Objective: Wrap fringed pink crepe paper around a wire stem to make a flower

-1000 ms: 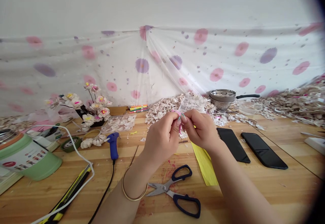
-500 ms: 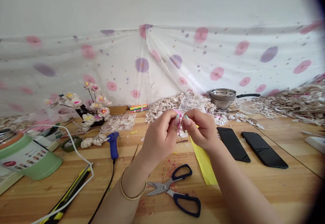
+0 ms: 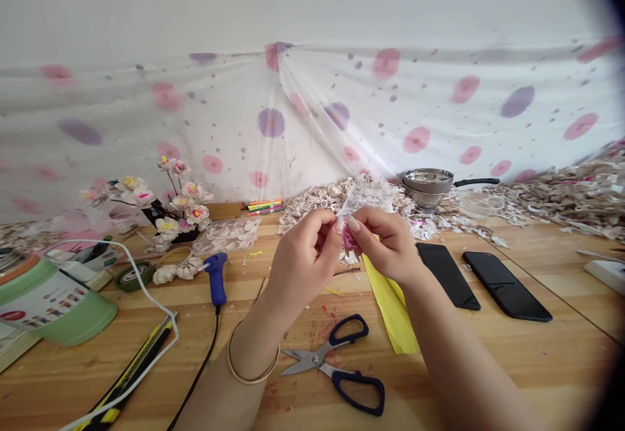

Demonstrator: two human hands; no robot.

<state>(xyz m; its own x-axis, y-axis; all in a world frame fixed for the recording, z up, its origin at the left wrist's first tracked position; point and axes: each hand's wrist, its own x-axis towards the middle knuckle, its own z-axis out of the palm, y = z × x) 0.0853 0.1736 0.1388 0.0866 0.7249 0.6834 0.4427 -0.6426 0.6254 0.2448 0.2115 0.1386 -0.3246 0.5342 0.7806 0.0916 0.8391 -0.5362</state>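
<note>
Between the fingertips of both hands is a small pink piece point(image 3: 348, 236), mostly covered by the fingers. My left hand point(image 3: 310, 249), with a gold bangle on its wrist, pinches it from the left. From the right, my right hand point(image 3: 383, 242) pinches the same piece, the two thumbs almost touching. Dark-handled scissors point(image 3: 317, 359) lie with blades apart below the hands. A yellow sheet point(image 3: 390, 307) lies partly under my right forearm. To the left of my left hand rests a blue glue gun point(image 3: 217, 278) with a black cord.
Two black phones point(image 3: 446, 275) lie at the right. Behind the hands are heaps of pale flakes point(image 3: 312, 203), metal bowls point(image 3: 428, 187) and a clear tray point(image 3: 229, 234). Flowers point(image 3: 190, 206), green tape point(image 3: 134, 276) and a green container point(image 3: 63, 307) occupy the left.
The fingertips have closed in around the pink piece, and the thumbs are nearer each other. More of its pink shows below the fingertips. The view has shifted very slightly.
</note>
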